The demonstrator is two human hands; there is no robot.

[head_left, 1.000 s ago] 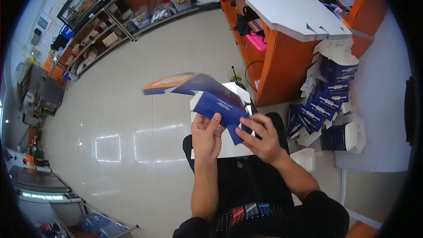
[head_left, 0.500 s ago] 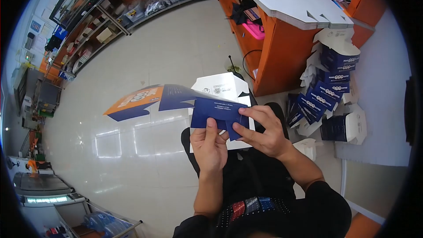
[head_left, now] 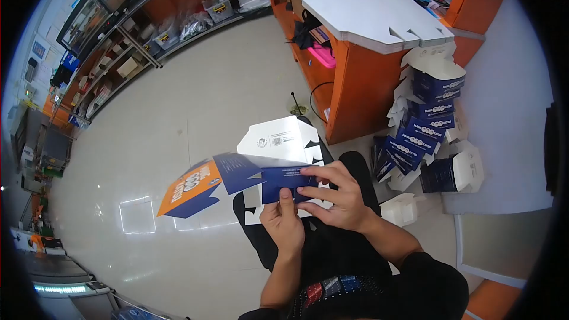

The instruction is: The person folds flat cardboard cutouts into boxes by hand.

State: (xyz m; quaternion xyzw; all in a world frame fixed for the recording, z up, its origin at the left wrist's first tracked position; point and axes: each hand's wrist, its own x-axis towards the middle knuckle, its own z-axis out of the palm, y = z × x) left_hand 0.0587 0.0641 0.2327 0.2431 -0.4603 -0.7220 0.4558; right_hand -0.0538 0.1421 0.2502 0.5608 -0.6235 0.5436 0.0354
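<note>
A blue and orange printed cardboard piece is held above my lap, its orange panel hanging out to the left. My left hand grips its lower edge with the thumb on the blue face. My right hand pinches the right end of the same piece, fingers spread along it. Under it, a white flat cardboard sheet with small print and a square code lies across my legs.
White cut sheets are stacked on the orange cabinet at the right. Folded blue boxes are piled beside it. A white open box sits near my right leg. Shelves with plastic bins line the back.
The held cardboard has swung and tilted downward, its orange panel now lower. Both hands moved slightly down and left with it, and more of the white sheet shows.
</note>
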